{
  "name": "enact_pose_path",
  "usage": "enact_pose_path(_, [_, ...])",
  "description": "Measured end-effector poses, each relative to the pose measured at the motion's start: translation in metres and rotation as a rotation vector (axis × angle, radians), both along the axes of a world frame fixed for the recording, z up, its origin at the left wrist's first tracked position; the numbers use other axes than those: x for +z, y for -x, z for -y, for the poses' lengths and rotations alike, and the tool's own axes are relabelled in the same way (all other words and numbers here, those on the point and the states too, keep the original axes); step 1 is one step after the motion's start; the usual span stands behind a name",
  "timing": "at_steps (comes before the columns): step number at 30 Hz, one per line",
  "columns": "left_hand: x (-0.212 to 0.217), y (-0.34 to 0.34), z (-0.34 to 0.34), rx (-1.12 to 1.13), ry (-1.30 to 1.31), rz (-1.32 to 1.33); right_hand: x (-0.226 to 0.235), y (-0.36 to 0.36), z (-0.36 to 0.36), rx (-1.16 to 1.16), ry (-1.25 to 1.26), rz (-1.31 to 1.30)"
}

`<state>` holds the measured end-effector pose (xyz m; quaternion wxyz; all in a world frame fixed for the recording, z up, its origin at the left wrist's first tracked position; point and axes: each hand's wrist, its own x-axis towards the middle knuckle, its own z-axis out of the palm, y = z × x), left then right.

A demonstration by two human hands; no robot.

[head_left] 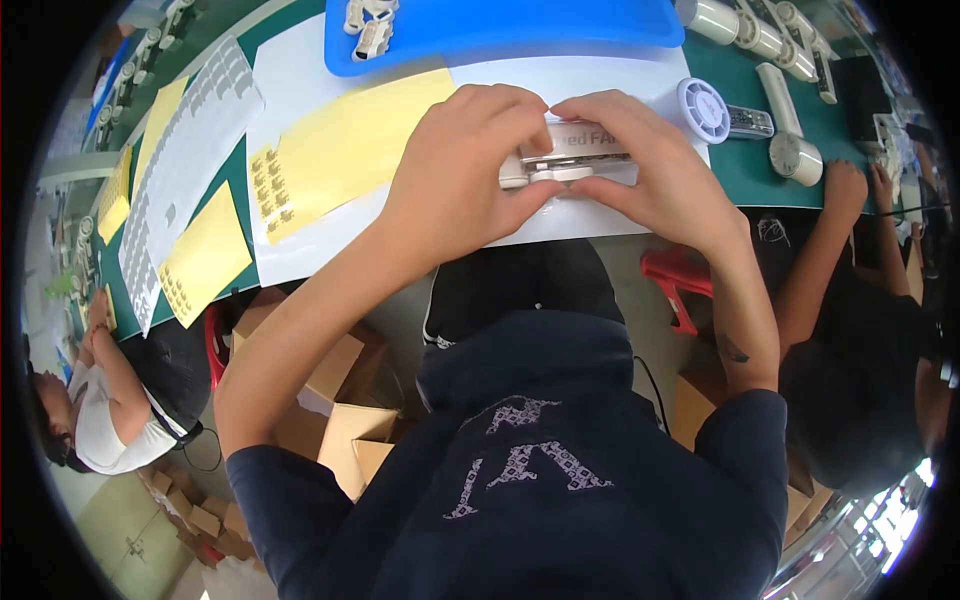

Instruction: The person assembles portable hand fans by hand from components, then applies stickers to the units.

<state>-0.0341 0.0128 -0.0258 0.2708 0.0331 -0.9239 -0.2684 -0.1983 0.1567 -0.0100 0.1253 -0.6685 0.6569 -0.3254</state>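
Over the table's front edge, both my hands are curled around a small white printed box (590, 140) with shiny, clear-looking edges. My left hand (470, 150) grips its left end, fingertips at the top and thumb below. On the right end, my right hand (665, 165) holds it in the same way, the two thumbs almost meeting. A white plastic piece (513, 172) shows beside my left thumb; whether it sits inside the box I cannot tell. Just right of my right hand lies a white handheld fan (703, 110) with a round pale-blue grille.
A blue tray (520, 30) with several white parts (372, 28) stands at the back. Yellow sticker sheets (350, 140) lie to the left, beside a grey label sheet (190, 130). More white fans (797, 158) are at the right. People sit on both sides; cartons (350, 440) stand below.
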Motion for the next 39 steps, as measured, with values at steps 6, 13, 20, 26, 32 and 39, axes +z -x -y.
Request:
enact_pose_path(6, [-0.009, 0.004, 0.007, -0.035, 0.010, -0.055, -0.008, 0.007, 0.001, -0.005, 0.071, -0.089])
enact_pose_path(13, [-0.004, 0.004, -0.001, 0.044, 0.060, 0.000, -0.017, 0.006, -0.003, 0.008, 0.105, -0.101])
enact_pose_path(20, [-0.008, 0.005, -0.003, 0.084, 0.074, 0.038, -0.031, 0.006, -0.002, -0.022, 0.177, -0.187])
enact_pose_path(26, [-0.004, 0.003, 0.004, 0.022, 0.073, 0.045, -0.029, 0.009, -0.002, -0.015, 0.118, 0.043])
enact_pose_path(32, [-0.003, 0.008, 0.003, 0.040, 0.071, 0.027, -0.027, 0.015, 0.001, -0.032, 0.092, 0.132])
enact_pose_path(39, [0.036, 0.009, -0.004, 0.104, -0.073, -0.171, -0.003, 0.006, -0.024, -0.222, 0.444, 0.230])
